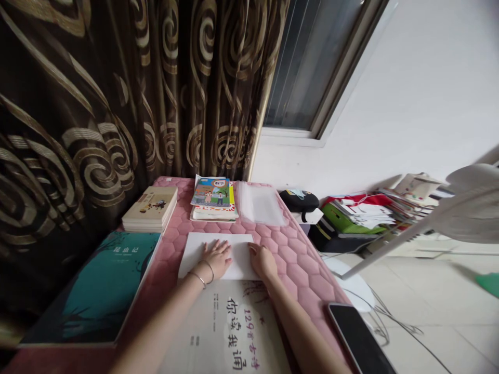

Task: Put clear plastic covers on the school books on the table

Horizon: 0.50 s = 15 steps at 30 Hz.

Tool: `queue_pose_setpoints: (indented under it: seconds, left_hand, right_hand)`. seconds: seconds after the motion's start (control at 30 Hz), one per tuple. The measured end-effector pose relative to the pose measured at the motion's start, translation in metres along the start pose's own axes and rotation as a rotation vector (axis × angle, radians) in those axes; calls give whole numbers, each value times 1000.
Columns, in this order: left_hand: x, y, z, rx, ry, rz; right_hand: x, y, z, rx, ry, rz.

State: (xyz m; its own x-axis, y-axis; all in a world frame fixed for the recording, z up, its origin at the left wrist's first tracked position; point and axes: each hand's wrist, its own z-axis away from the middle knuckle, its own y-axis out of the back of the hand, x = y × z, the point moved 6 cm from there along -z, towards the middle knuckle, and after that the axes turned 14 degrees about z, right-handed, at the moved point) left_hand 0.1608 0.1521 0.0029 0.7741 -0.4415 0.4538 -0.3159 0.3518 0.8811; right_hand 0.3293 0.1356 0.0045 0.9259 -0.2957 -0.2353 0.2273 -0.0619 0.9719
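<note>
Head view: the left hand (pixel 216 258) and right hand (pixel 265 262) lie flat, each grip fully open and closed on nothing, palms pressing a white paper sheet (pixel 237 254) onto the pink quilted worktop (pixel 296 259), seemingly to keep it still. A large poetry book (pixel 230 332) lies at six o'clock.

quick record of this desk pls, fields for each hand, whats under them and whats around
left hand: left hand lying flat on a white sheet of paper, two thin bracelets on the wrist
right hand: right hand resting on the sheet's right edge
below hands: large booklet with a Chinese title
surface: pink quilted desk cover
left side: teal book, stack of cream books
far side: stacked textbooks, clear plastic sleeve
right side: black smartphone at the desk edge
</note>
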Motion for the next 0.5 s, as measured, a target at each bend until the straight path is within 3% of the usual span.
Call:
queue_pose_setpoints:
  seconds: [0.23,0.33,0.43,0.5]
  left_hand:
    - [-14,-9,0,1,125,-10]
    - [-17,-12,-1,34,135,-19]
    - [-17,-15,-3,46,119,-41]
    - [-17,-18,-5,24,111,-58]
  right_hand:
    - [-5,9,6,17,-4,104]
    - [-20,15,9,93,22,190]
    - [-62,15,12,168,250,229]
    - [-93,4,13,105,446,169]
